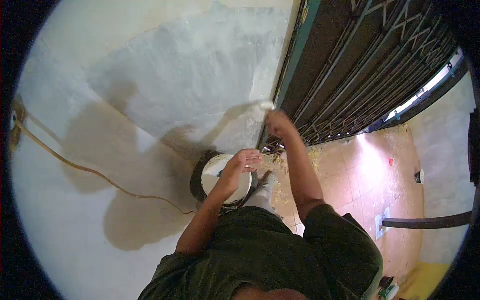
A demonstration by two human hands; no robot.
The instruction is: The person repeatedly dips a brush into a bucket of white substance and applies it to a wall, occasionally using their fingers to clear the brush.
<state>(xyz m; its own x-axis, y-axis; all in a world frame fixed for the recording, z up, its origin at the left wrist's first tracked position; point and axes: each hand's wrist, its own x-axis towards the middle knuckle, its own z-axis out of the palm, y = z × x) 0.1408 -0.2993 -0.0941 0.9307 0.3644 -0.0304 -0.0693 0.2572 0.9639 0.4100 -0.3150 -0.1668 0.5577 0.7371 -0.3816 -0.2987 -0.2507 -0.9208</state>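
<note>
My right hand (280, 124) is closed at the edge of the wall, beside the dark metal gate. Just above its fingers shows the white-coated end of a small tool (267, 105); its grip is hidden in my hand. My left hand (239, 169) hangs over a bucket (198, 176), fingers stretched out and slightly apart. Whitish paste (212, 176) fills the bucket, and a small bluish thing (220, 173) shows near my left wrist. Grey, smeared coating (200, 65) covers part of the wall ahead of me.
A folding metal gate (345, 75) stands at the right. Along the lower wall runs a brown cord (100, 175). Scraps litter the tiled floor (340, 175), where a cup-like container (419, 176) lies. A dark bar (427, 221) is at the right. My shoe (270, 179) is beside the bucket.
</note>
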